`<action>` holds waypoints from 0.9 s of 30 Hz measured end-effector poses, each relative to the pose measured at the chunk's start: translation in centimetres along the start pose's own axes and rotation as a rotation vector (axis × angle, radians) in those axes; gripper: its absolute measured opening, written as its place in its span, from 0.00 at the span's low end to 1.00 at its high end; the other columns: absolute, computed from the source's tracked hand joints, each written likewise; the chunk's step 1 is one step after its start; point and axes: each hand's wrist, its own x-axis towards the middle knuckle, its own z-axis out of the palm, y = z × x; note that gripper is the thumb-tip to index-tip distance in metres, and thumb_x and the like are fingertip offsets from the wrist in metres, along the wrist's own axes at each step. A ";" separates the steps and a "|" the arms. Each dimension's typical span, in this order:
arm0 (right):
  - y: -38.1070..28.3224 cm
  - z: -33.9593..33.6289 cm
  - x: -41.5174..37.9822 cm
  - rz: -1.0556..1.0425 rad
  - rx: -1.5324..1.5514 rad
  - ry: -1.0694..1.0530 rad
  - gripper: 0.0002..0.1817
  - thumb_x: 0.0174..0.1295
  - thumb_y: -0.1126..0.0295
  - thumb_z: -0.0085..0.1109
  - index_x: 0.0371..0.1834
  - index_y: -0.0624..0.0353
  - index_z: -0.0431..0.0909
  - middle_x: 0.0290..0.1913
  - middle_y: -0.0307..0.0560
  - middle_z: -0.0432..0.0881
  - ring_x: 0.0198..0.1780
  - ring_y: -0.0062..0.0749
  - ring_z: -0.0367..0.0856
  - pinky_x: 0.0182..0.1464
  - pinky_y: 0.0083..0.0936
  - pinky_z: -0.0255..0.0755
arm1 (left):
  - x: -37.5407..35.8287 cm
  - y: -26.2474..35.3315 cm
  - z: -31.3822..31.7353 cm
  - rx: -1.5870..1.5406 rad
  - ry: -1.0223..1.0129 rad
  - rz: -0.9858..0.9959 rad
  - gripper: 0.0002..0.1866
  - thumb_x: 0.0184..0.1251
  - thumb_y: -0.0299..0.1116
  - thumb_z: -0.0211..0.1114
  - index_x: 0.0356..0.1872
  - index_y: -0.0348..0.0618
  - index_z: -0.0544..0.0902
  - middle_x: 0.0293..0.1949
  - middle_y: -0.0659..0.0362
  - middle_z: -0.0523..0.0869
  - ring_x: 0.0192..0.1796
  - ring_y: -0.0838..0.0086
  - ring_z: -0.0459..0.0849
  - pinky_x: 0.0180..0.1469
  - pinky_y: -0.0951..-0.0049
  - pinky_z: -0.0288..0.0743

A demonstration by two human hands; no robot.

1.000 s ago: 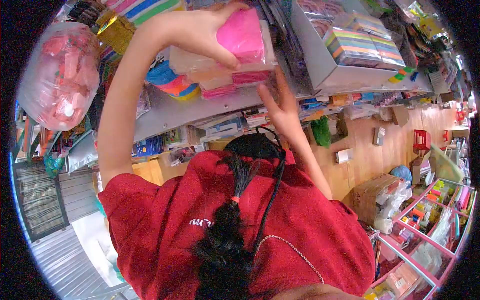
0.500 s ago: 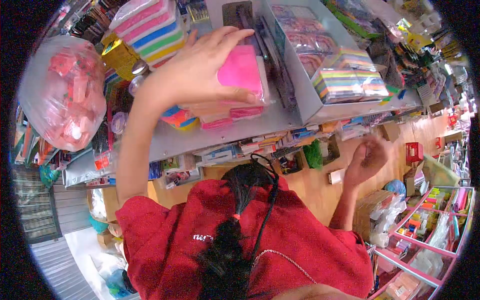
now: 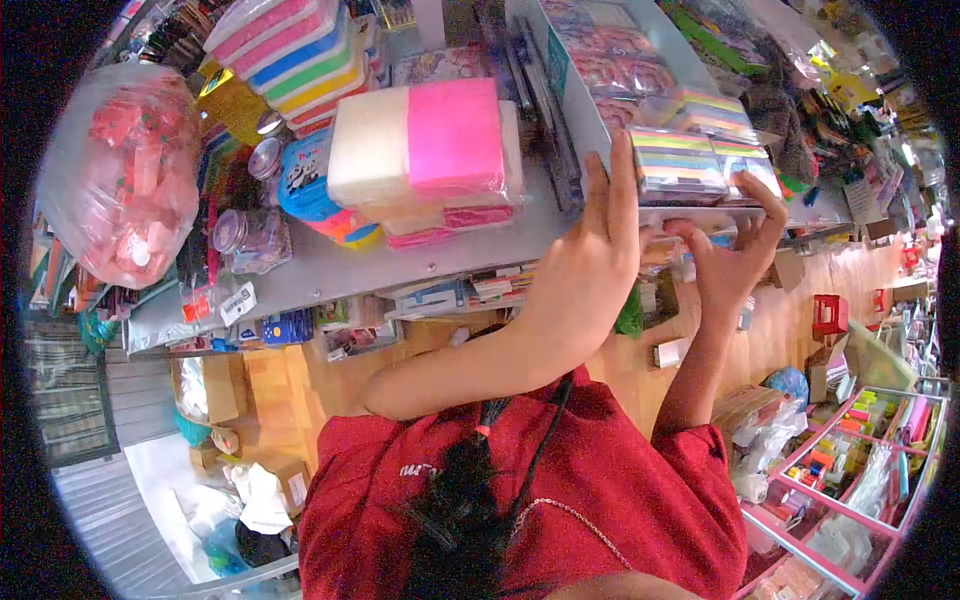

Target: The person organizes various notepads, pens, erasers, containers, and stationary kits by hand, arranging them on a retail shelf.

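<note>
A grey open-topped box (image 3: 565, 75) stands on the metal shelf, holding plastic-wrapped packs and striped multicolour packs (image 3: 690, 160). My left hand (image 3: 590, 265) is at its near left corner, two fingers reaching up along the side wall and the thumb side by the front. Around the front right edge of the same box curls my right hand (image 3: 730, 255), its index finger bent over the top and its thumb lower down. The front wall is partly hidden by both hands. Left of the box lies a wrapped white and pink block pack (image 3: 455, 135), untouched, on top of more packs.
A stack of coloured packs (image 3: 300, 65) rises at the back left, beside a bulging clear bag of pink pieces (image 3: 140, 180). A lidded clear jar (image 3: 250, 240) stands near the shelf edge (image 3: 390, 265). Pink-framed bins (image 3: 850, 480) are at lower right; a red crate (image 3: 828, 315) is on the floor.
My left hand has let go of the white and pink block pack and swung right to the grey box. My right hand has risen from beside the shelf to the box's front.
</note>
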 end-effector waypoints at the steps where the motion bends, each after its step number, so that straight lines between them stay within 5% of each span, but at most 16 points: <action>1: 0.0 0.0 0.0 -0.004 0.007 0.006 0.43 0.23 0.72 0.81 0.50 0.57 0.69 0.50 0.42 0.72 0.52 0.32 0.72 0.53 0.28 0.69 | -0.1 -0.2 0.3 0.029 0.022 0.021 0.42 0.58 0.36 0.63 0.67 0.32 0.48 0.57 0.36 0.70 0.41 0.51 0.83 0.31 0.63 0.81; 5: 0.5 -0.1 0.1 -0.004 0.065 0.034 0.43 0.23 0.75 0.80 0.51 0.57 0.68 0.51 0.42 0.72 0.53 0.30 0.71 0.54 0.28 0.69 | 0.2 -0.2 0.4 0.103 0.035 0.118 0.35 0.57 0.24 0.56 0.65 0.24 0.52 0.54 0.31 0.70 0.32 0.57 0.86 0.25 0.77 0.81; 7: 1.1 -0.4 0.3 0.001 0.070 0.017 0.44 0.24 0.76 0.79 0.52 0.56 0.67 0.53 0.42 0.71 0.56 0.32 0.70 0.55 0.29 0.68 | 0.6 -0.4 1.2 0.064 0.160 0.235 0.35 0.56 0.24 0.56 0.64 0.24 0.53 0.54 0.30 0.70 0.35 0.58 0.86 0.24 0.78 0.81; 11: 2.1 -1.2 0.8 -0.014 0.018 -0.037 0.45 0.27 0.76 0.78 0.55 0.55 0.65 0.56 0.42 0.68 0.59 0.34 0.67 0.58 0.31 0.68 | 0.3 0.6 2.0 -0.050 0.102 0.071 0.41 0.56 0.31 0.64 0.67 0.33 0.50 0.62 0.41 0.67 0.54 0.53 0.77 0.41 0.64 0.81; 14: 2.6 -1.7 1.1 0.024 0.020 -0.034 0.45 0.27 0.76 0.78 0.55 0.55 0.65 0.56 0.41 0.68 0.59 0.34 0.67 0.58 0.31 0.68 | 0.3 0.7 1.9 -0.253 0.058 0.085 0.38 0.59 0.29 0.58 0.67 0.30 0.50 0.59 0.33 0.65 0.51 0.56 0.80 0.27 0.73 0.81; 20: 3.7 -2.1 1.4 0.014 0.065 -0.058 0.45 0.27 0.77 0.77 0.56 0.55 0.64 0.58 0.41 0.67 0.60 0.34 0.66 0.56 0.33 0.67 | -2.6 -2.4 2.8 -0.889 -0.028 0.000 0.30 0.63 0.27 0.55 0.64 0.34 0.55 0.59 0.42 0.67 0.59 0.57 0.73 0.57 0.63 0.71; 23: 3.1 -1.9 1.3 0.026 0.066 -0.044 0.45 0.26 0.77 0.77 0.55 0.54 0.65 0.57 0.41 0.68 0.59 0.33 0.67 0.55 0.32 0.68 | -5.3 -4.8 4.0 -1.131 -0.078 -0.268 0.27 0.63 0.25 0.55 0.62 0.34 0.57 0.59 0.46 0.66 0.63 0.61 0.67 0.65 0.63 0.59; 27: 3.1 -1.6 1.4 0.020 0.103 -0.016 0.45 0.25 0.73 0.78 0.54 0.52 0.67 0.54 0.39 0.71 0.54 0.30 0.71 0.54 0.31 0.68 | -5.8 -6.2 6.0 -0.980 0.076 -0.345 0.30 0.61 0.22 0.57 0.63 0.35 0.55 0.60 0.46 0.64 0.65 0.60 0.63 0.67 0.63 0.56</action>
